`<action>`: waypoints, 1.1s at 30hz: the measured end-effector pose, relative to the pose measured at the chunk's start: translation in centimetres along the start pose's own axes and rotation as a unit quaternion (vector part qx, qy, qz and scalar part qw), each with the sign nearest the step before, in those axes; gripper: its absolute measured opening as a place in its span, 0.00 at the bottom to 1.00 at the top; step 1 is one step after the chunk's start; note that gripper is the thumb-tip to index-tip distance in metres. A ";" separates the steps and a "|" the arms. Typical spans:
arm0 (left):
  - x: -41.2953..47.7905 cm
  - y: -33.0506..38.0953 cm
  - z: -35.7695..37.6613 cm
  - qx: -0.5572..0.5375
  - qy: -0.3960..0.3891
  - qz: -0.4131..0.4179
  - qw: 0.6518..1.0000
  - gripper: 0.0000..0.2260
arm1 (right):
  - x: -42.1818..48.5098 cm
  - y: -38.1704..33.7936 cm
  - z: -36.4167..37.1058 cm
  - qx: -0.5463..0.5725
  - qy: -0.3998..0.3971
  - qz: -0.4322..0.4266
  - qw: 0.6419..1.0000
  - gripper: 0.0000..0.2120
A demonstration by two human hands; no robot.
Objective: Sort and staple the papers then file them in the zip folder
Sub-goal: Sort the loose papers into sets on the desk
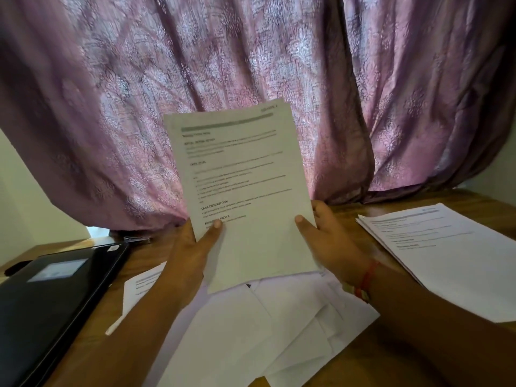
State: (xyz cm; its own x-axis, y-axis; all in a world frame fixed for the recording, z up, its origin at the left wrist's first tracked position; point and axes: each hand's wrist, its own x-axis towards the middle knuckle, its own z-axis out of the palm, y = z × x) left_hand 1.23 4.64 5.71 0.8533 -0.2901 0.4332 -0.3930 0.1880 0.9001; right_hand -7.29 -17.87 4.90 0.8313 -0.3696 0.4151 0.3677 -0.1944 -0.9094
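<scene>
From the head camera, both hands hold a small sheaf of printed papers (pixel 237 188) upright above the wooden surface (pixel 377 356), in front of a purple patterned curtain (pixel 139 93). A 2nd sheet's edge shows behind the top right corner of the front page. The left hand (pixel 190 255) grips the sheaf's lower left edge, thumb pressed on the printed face and fingers hidden behind. The right hand (pixel 329 241) grips the lower right edge the same way, thumb on the front; a red thread bracelet (pixel 365 280) circles that wrist.

Below the held sheaf, loose white sheets (pixel 265 331) lie scattered and overlapping on the surface. To the right, a neater stack of printed pages (pixel 446 252) lies flat, apart from the scatter. At the left lies the dark zip folder (pixel 50 297), flat, with a pale label on its cover. Just beyond its far corner sits a small metal object (pixel 136 239), too blurred to identify.
</scene>
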 end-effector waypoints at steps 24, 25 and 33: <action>-1.2 -1.1 0.9 -0.045 -0.037 -0.106 0.993 0.16 | 0.3 2.0 -0.3 -0.066 -0.016 0.019 0.997 0.15; -1.1 -1.1 1.0 -0.037 -0.036 -0.095 0.994 0.16 | 0.4 1.9 -0.4 -0.062 -0.020 0.026 0.998 0.15; -0.3 -0.1 1.1 -0.025 -0.030 -0.080 0.996 0.16 | 0.5 -0.6 -1.7 -0.144 0.002 0.060 0.988 0.14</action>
State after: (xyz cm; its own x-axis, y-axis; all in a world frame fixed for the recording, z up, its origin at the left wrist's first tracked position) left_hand 0.66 3.71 5.55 0.8807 -0.3756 0.2886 -0.2360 0.1803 0.9549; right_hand -7.81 -19.43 5.72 0.8600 -0.4091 0.3051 0.1317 -0.3997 -0.9071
